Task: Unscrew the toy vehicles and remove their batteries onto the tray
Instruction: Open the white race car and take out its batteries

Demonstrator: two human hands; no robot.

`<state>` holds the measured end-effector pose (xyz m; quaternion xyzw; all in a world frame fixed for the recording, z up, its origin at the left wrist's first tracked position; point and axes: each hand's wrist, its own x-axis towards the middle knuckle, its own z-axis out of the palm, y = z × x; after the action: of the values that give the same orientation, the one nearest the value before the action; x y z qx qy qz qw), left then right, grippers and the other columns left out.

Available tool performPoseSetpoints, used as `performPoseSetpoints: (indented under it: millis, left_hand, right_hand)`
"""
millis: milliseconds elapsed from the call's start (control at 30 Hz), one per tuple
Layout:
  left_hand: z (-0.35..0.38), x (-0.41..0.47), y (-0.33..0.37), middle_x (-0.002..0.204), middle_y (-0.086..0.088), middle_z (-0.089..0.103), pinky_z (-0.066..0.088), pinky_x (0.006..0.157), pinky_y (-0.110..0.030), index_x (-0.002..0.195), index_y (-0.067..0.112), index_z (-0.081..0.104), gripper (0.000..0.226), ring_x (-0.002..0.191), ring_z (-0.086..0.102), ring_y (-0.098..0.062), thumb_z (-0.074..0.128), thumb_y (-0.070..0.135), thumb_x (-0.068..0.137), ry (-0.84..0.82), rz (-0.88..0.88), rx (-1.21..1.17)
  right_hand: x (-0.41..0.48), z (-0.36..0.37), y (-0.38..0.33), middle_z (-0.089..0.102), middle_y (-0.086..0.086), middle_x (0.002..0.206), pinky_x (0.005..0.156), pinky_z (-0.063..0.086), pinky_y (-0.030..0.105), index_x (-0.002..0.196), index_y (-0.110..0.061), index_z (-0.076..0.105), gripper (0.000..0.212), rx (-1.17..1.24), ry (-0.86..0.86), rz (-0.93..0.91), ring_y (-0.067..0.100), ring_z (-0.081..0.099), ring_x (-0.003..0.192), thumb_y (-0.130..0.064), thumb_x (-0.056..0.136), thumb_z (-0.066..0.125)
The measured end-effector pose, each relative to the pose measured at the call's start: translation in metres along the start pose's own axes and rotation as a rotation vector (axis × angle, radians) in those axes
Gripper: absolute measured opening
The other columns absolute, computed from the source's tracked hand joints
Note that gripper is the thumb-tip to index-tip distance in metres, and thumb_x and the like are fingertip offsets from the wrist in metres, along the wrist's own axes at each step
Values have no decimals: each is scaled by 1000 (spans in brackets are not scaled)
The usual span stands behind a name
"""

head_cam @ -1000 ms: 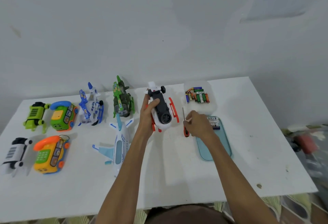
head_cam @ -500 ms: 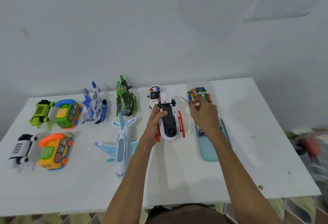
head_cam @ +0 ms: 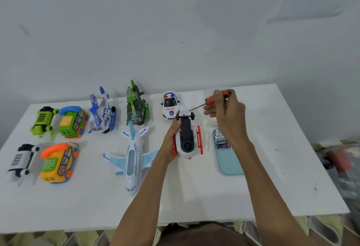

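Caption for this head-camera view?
Left hand steadies an upturned white-and-orange toy vehicle while the right hand aims an orange-handled screwdriver at it.

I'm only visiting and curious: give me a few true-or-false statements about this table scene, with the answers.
1. The right hand holds an orange-handled screwdriver. True.
2. The left hand grips the white police car. False: it grips the upturned white-and-orange toy vehicle.
3. Some batteries lie on the light blue tray. True.
4. The white toy airplane sits on the tray. False: it lies on the white table, left of the held toy.
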<state>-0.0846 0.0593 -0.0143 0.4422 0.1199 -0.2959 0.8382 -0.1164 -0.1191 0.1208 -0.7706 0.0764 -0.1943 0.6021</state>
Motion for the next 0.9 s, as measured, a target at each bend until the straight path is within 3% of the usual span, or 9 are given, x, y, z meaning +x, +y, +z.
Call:
performPoseSetpoints:
  millis: [133,367,500,700,800,900]
  left_hand:
    - [-6,2,-4,129,-21,58,41,109,-54,155,12,41,97,109,60,-33,86,50,78,-5,-8,-42]
    - [-1,-4,-2,114,-21,66,59,87,-47,152,6,42,106,98,67,-33,89,53,70,6,33,5]
    - [0,-3,-2,113,-20,68,59,87,-46,152,6,43,105,97,68,-32,88,54,70,3,34,7]
    - [-9,-1,-3,119,-22,64,57,92,-49,152,5,44,100,99,67,-34,86,54,75,-33,-16,37]
    - [-9,-3,-4,108,-21,70,62,81,-44,142,5,54,85,90,71,-31,83,51,77,-24,-12,55]
    - [-6,-7,-3,100,-18,74,63,80,-42,128,5,64,62,85,73,-29,69,51,86,-7,-64,8]
  right_hand:
    - [-9,9,9,73,6,78,62,57,25,106,-2,54,29,-25,-71,-8,16,72,65,-30,106,47]
    - [-14,15,19,73,-1,82,67,60,26,106,-4,53,31,-51,-78,-92,10,73,70,-34,104,46]
    - [-15,16,24,73,-5,84,70,60,24,107,-7,54,36,-100,-116,-161,4,73,74,-41,101,44]
    - [-1,21,24,73,6,77,63,60,26,103,-3,51,29,-75,-80,-88,9,72,63,-31,105,46]
    - [16,24,16,73,10,74,58,60,29,100,-2,50,29,-118,-84,-8,13,71,56,-29,106,46]
    - [32,30,11,72,14,70,59,62,37,101,1,52,30,-125,-121,87,21,71,53,-29,106,45]
